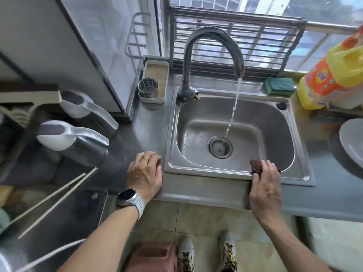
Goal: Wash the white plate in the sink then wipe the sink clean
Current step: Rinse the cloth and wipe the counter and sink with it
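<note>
Item: sink (198, 174), steel, centre of frame, single basin, one drain (220, 147) at its floor. One tap (213, 61), upper centre, is seen running; a thin stream falls just right of the drain.

Item: white plate (352, 142), one, cut off by the right edge of frame, set on the counter well apart from the basin. It is judged washed already.

Item: left hand (145, 174), lower centre-left, laid palm down on the counter at the sink's left corner, fingers bent at the tips, nothing held. One ring and one watch (128, 197) are worn.

Item: right hand (265, 190), lower centre-right, fingers closed around one dark brown cloth (256, 165), held at the sink's near rim.

Other counts: two chopsticks (57, 197), lower left; two lidded containers (74, 134), left; one sponge (279, 86) and one yellow bottle (332, 75), upper right; one perforated cup (147, 88), upper centre-left.

Risks, as judged: with the tap left running, wiped surfaces would be wetted again and water could be splashed onto the counter. A sweep carried too far right could nudge the plate. The cloth could be dropped into the basin and cover the drain.
</note>
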A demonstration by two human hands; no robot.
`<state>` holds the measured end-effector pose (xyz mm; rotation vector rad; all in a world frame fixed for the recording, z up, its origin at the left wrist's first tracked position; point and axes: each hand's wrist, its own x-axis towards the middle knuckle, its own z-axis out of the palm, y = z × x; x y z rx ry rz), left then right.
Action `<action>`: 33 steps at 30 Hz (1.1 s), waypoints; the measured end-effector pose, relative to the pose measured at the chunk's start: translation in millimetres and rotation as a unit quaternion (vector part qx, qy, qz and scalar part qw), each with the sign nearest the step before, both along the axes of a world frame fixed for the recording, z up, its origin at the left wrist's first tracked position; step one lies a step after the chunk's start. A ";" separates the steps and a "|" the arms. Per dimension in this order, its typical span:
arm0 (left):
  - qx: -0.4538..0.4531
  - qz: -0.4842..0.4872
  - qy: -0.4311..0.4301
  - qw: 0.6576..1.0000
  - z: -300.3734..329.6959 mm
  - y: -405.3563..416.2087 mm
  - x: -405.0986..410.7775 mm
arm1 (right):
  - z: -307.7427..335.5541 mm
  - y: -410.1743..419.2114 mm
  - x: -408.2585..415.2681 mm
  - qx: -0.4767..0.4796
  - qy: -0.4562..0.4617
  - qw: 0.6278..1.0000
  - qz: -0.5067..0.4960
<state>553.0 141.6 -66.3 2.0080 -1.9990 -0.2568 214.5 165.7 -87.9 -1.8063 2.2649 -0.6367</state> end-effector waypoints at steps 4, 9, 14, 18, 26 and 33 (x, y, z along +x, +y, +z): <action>-0.020 0.060 0.111 0.992 4.9 -6.1 5.9 | -5.7 -0.4 131.9 -0.032 -0.035 0.973 0.226; -0.088 0.136 0.153 0.975 17.2 -6.1 27.7 | -13.8 -34.1 247.3 -0.033 -0.016 0.873 0.486; -0.136 0.144 0.163 0.967 19.0 -4.1 49.4 | -10.4 -127.2 266.8 -0.019 0.015 0.876 0.483; -0.167 0.164 0.186 0.954 22.2 2.2 55.3 | -3.8 -204.3 286.5 0.025 0.029 0.907 0.418; -0.162 0.198 0.193 0.947 27.9 -2.8 53.0 | -4.1 -18.4 236.5 0.022 -0.017 0.806 0.592; -0.154 0.159 0.200 0.954 25.1 -17.1 20.7 | -4.9 -69.6 181.4 -0.010 0.021 0.808 0.589</action>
